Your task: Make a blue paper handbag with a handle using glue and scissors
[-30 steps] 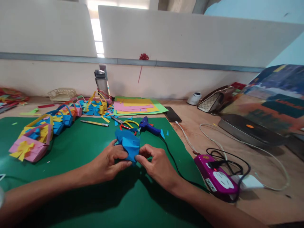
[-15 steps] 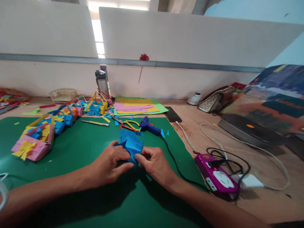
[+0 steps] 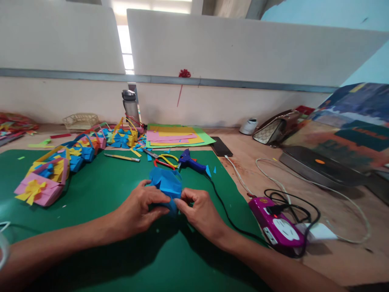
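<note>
A blue folded paper basket (image 3: 166, 181) is held between both hands over the green mat (image 3: 121, 259). My left hand (image 3: 146, 205) grips its left side, fingers and thumb closed on the paper. At the right lower edge, my right hand (image 3: 196, 209) pinches the blue paper between thumb and fingers. Part of the basket is hidden by the fingers. Just beyond it lie a blue glue gun (image 3: 192, 161) and scissors with yellow and red handles (image 3: 167, 160).
Several finished paper baskets (image 3: 41, 188) line the left side. Coloured paper sheets (image 3: 179, 136), a utility knife (image 3: 122, 157) and a phone (image 3: 221, 147) lie at the back. A purple power strip (image 3: 278, 227) with cords stands on the right; the glue gun's black cord crosses the mat.
The blue basket has tilted, and its upper part sits slightly lower and further left. My fingers have shifted a little on its lower edge; both hands stay on it.
</note>
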Action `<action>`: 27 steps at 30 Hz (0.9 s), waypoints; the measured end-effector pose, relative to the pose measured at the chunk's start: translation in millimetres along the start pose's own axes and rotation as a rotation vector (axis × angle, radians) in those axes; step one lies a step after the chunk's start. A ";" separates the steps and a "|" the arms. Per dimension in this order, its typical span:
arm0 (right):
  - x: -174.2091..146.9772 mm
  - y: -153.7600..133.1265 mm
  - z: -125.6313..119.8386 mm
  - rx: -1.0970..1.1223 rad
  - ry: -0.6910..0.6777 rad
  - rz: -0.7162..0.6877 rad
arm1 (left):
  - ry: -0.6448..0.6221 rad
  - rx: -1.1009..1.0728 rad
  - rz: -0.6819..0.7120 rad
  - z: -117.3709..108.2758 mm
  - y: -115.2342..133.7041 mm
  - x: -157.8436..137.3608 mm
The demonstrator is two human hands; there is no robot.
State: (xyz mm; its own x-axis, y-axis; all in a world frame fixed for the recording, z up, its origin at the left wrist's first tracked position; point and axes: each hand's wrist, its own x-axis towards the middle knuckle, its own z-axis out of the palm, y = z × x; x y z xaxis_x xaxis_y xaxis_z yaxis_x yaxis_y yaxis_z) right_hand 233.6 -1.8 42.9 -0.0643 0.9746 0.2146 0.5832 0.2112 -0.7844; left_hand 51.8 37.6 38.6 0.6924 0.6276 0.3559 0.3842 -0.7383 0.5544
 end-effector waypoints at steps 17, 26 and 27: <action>6.4 5.7 -4.8 0.239 -0.074 0.136 | 0.006 0.201 0.130 3.6 -2.4 -0.9; 9.7 7.3 -2.5 0.381 -0.022 0.187 | -0.004 0.336 0.173 2.5 2.5 -1.6; 10.4 8.5 -1.9 0.395 -0.015 0.197 | -0.010 0.338 0.172 2.8 2.6 -1.8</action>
State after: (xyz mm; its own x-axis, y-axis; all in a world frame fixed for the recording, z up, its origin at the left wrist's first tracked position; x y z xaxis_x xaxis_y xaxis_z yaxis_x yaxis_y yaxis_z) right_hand 239.5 9.9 39.6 0.0036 0.9995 0.0320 0.2309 0.0304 -0.9725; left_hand 53.3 33.9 37.3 0.7694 0.4861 0.4144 0.4403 -0.8736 0.2073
